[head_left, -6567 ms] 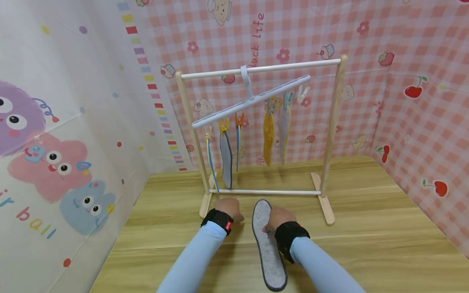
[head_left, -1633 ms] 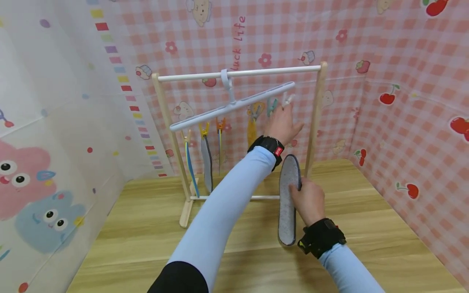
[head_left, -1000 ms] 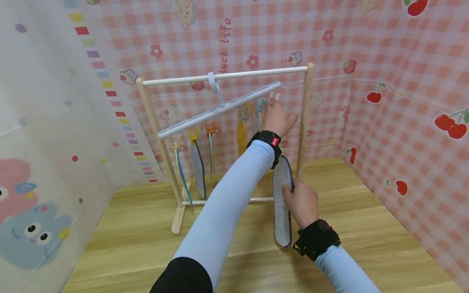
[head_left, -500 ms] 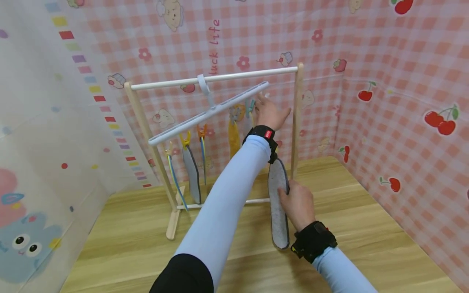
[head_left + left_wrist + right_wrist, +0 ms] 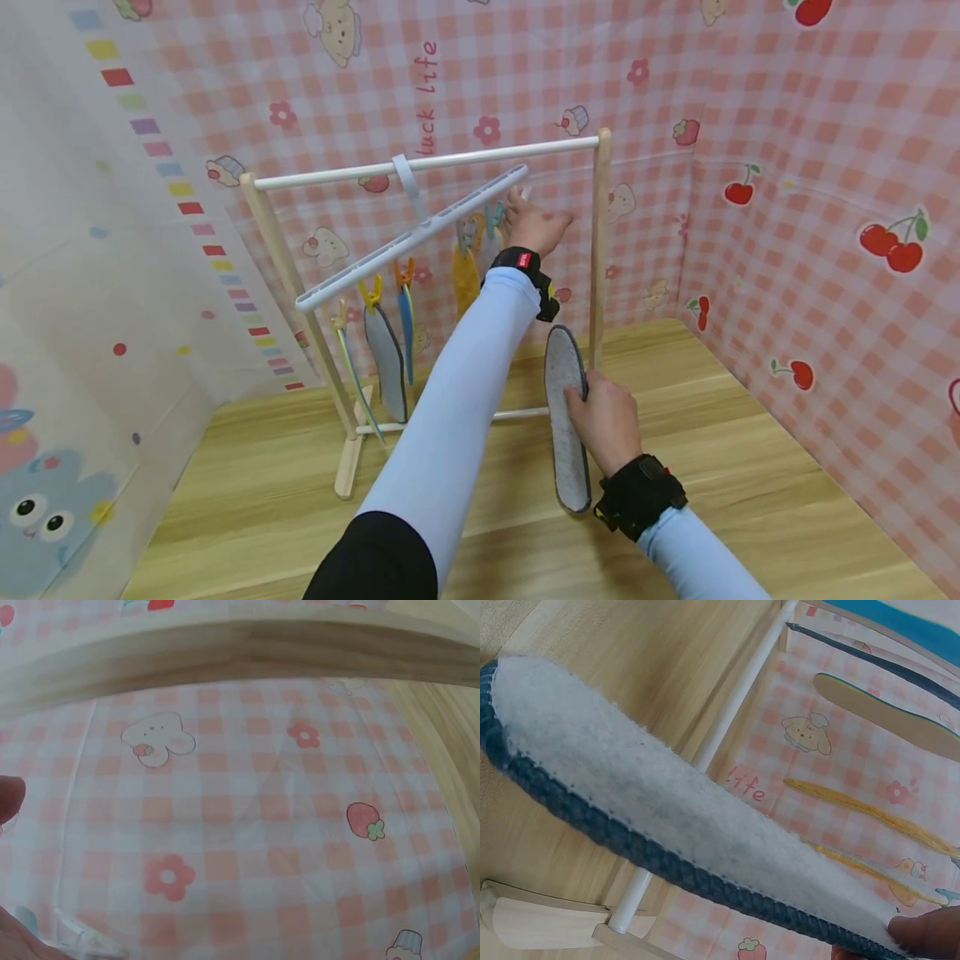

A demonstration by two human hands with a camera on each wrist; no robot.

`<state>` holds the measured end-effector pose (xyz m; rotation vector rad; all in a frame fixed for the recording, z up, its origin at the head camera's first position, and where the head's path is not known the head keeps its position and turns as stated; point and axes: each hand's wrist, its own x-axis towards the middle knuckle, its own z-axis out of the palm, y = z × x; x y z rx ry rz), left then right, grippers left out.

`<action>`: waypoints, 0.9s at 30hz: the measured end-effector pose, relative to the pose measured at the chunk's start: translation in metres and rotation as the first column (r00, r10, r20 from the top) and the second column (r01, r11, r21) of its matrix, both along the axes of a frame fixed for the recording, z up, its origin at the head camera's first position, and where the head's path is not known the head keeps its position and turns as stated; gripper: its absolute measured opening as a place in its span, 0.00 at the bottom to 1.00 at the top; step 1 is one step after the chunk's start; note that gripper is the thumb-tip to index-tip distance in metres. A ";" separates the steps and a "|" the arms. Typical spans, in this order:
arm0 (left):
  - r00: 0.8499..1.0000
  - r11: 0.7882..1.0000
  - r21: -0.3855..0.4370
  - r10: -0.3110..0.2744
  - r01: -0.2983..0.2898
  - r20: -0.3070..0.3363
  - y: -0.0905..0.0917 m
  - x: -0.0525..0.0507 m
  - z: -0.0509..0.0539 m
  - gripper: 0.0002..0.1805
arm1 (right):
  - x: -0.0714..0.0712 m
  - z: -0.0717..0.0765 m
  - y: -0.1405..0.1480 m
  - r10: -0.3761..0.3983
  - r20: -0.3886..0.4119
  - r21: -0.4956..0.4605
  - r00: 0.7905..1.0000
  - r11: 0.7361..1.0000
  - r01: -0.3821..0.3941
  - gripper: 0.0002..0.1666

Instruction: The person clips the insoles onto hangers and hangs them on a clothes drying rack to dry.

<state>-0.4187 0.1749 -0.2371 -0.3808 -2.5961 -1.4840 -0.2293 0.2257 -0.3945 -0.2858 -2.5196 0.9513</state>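
In the head view my right hand (image 5: pixel 606 421) grips a grey felt insole (image 5: pixel 564 433) by its edge, the insole standing nearly upright before the rack. Its fuzzy white face and dark stitched rim fill much of the right wrist view, thumb (image 5: pixel 922 930) on the face. My left hand (image 5: pixel 534 229) is raised at the right end of the pale hanger (image 5: pixel 420 237), thumb spread away from the fingers. A clear clothespin (image 5: pixel 90 941) shows beside those fingers in the left wrist view; their exact contact with it is hidden.
A wood-and-white rack (image 5: pixel 450 161) carries the hanger. Along it hang a grey insole (image 5: pixel 385 362) from a yellow clothespin (image 5: pixel 371 293), a blue insole (image 5: pixel 407 333), a mustard insole (image 5: pixel 465 279) and others. A green clothespin (image 5: pixel 493 218) sits by my left hand.
The insole has risen from the table in my right hand. My left hand has gone from the table up to the hanger's right end. The hanger has swivelled, and the head view has shifted.
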 end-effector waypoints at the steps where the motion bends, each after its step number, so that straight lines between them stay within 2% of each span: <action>1: 1.000 1.000 0.014 0.002 -0.002 -0.001 0.000 -0.002 0.000 0.55 | 0.000 0.000 0.000 -0.001 -0.003 0.002 1.000 1.000 0.001 0.12; 9: 1.000 0.999 0.044 -0.005 0.004 0.013 -0.008 -0.009 0.002 0.56 | 0.001 0.000 0.000 0.000 -0.011 0.012 1.000 1.000 0.000 0.12; 15: 0.999 0.997 0.064 -0.043 0.041 0.023 -0.012 -0.005 0.005 0.52 | 0.000 -0.001 0.001 -0.002 0.000 0.012 1.000 1.000 0.002 0.13; 21: 0.988 0.994 0.069 -0.091 0.083 0.126 -0.009 0.000 0.006 0.48 | 0.000 0.000 0.001 -0.002 0.004 0.003 1.000 1.000 0.002 0.13; 23: 0.989 0.994 0.052 -0.096 0.091 0.115 -0.007 0.001 0.005 0.47 | 0.000 -0.001 0.002 -0.002 -0.002 0.005 1.000 1.000 0.002 0.13; 25: 0.989 0.991 0.085 -0.107 0.099 0.104 -0.005 0.002 0.004 0.46 | -0.001 -0.001 0.002 -0.003 -0.006 0.007 1.000 1.000 0.003 0.13; 27: 0.989 0.981 0.159 -0.123 0.110 0.078 -0.002 0.003 0.003 0.45 | 0.000 -0.002 0.003 -0.003 -0.008 0.008 1.000 1.000 0.003 0.13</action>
